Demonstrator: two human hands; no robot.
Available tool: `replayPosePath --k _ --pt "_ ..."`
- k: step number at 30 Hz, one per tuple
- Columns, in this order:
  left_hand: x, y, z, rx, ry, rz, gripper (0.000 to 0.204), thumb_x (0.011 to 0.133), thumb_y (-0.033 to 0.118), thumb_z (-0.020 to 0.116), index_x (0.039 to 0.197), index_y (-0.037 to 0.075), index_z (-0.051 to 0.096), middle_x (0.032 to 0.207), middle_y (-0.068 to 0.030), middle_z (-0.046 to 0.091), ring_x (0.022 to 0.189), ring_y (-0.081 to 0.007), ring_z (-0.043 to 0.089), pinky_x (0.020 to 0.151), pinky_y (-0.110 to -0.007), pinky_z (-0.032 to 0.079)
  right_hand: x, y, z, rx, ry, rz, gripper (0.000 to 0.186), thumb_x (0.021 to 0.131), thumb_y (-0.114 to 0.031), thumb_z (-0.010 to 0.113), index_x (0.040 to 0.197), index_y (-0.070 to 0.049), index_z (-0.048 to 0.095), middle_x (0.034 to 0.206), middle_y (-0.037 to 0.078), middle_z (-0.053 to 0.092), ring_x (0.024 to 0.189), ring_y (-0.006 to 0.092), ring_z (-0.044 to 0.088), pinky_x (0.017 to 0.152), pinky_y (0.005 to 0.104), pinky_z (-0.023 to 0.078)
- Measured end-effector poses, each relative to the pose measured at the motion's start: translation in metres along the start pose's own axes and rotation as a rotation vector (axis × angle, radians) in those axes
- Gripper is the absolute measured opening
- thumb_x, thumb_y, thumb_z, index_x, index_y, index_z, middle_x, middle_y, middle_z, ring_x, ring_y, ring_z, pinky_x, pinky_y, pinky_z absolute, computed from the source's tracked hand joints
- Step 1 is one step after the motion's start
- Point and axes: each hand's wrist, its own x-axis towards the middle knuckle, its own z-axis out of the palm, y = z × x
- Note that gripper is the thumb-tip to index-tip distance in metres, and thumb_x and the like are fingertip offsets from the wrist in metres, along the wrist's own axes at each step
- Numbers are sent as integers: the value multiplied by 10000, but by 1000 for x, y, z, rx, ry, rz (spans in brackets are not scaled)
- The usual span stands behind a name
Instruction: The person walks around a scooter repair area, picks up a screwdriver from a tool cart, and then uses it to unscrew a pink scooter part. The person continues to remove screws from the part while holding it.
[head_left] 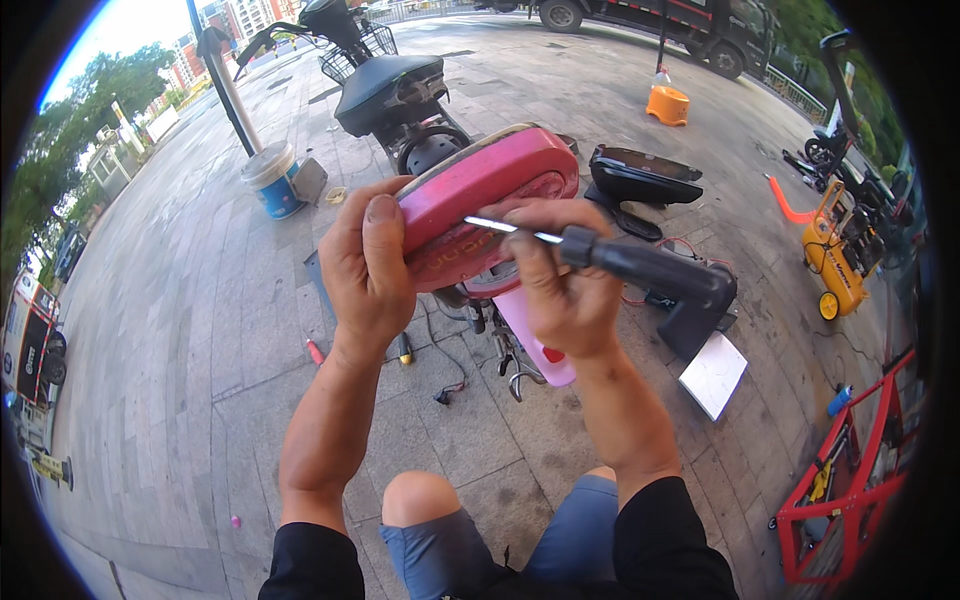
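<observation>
My left hand [362,275] grips the left end of a red-pink rounded plastic cover [490,175], thumb on its face. It is held up in front of me, tilted, with a hollow in its lower side. My right hand [585,300] is closed around the front of a black, pistol-shaped power screwdriver [650,265]. The tool's metal bit points left across the cover; I cannot tell whether its tip touches. Behind and below stands an electric scooter [390,95] with a black seat and front basket, partly hidden by the cover. A pink panel [535,335] hangs below the cover.
On the paving lie a black seat-like part [645,178], a white sheet [714,375], a yellow-black screwdriver [405,348] and a cable [450,390]. A paint bucket [275,185], orange stool [667,105], yellow compressor [832,265] and red tool rack [850,500] stand around.
</observation>
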Motion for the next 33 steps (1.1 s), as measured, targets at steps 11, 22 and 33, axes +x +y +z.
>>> replayPosePath --k 11,22,33 --pt "0 1 1 -15 2 -15 336 1025 211 455 1055 -37 680 820 -62 655 772 -96 561 710 -255 454 0 1 -8 117 145 132 125 950 10 613 1069 -25 603 978 91 710 741 67 616 636 203 502" --pt "0 1 1 -17 -4 -32 330 1027 216 466 1053 -34 680 803 -59 652 753 -101 566 704 -256 458 -3 -3 -2 -4 -14 60 143 913 10 657 1049 -5 615 1006 151 724 903 187 708 779 285 566" --pt "-1 0 1 -49 8 -43 331 1033 233 478 1048 -27 681 799 -54 657 743 -90 565 689 -252 460 -1 -2 -4 -47 -130 9 132 919 -11 663 1043 -6 619 1027 159 720 929 186 706 798 291 565"
